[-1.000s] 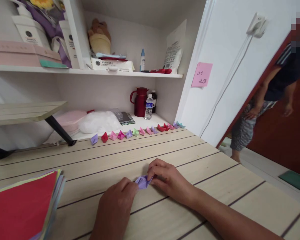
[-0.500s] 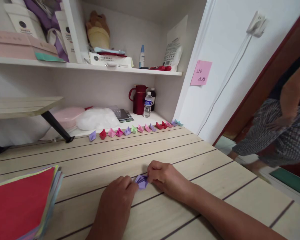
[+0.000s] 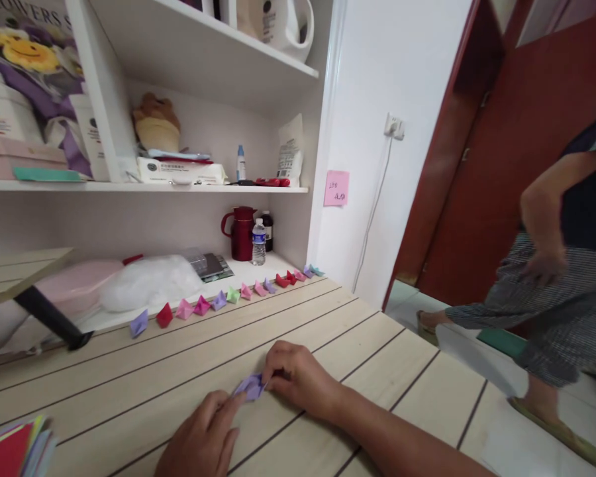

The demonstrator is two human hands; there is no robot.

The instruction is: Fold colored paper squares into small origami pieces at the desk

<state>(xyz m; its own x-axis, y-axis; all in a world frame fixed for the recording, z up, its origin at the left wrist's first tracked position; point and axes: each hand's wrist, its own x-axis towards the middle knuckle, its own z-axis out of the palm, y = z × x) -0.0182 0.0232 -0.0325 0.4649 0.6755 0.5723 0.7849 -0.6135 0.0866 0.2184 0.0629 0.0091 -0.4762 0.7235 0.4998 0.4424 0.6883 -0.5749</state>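
Between my hands, low over the striped wooden table (image 3: 179,371), is a small purple folded paper (image 3: 251,386). My left hand (image 3: 203,430) grips its left end, the fingertips pressed at the near side. At the other end, the thumb and forefinger of my right hand (image 3: 295,377) pinch the paper; the rest of that hand is curled. Part of the paper is covered by fingers. Along the table's back edge runs a row of small folded paper boats, among them a purple boat (image 3: 139,323), a red boat (image 3: 164,315) and a green boat (image 3: 233,295).
A stack of coloured paper (image 3: 10,450) lies at the lower left. Behind the table, a shelf unit holds a dark red jug (image 3: 242,235) and a water bottle (image 3: 259,244). A black stand leg (image 3: 54,318) rests at the left. To the right, a person (image 3: 566,265) walks on the floor.
My view has turned right and up, so the table things sit further left and the paper stack is mostly cut off. The left fingers have straightened somewhat on the purple paper; both hands still hold it.
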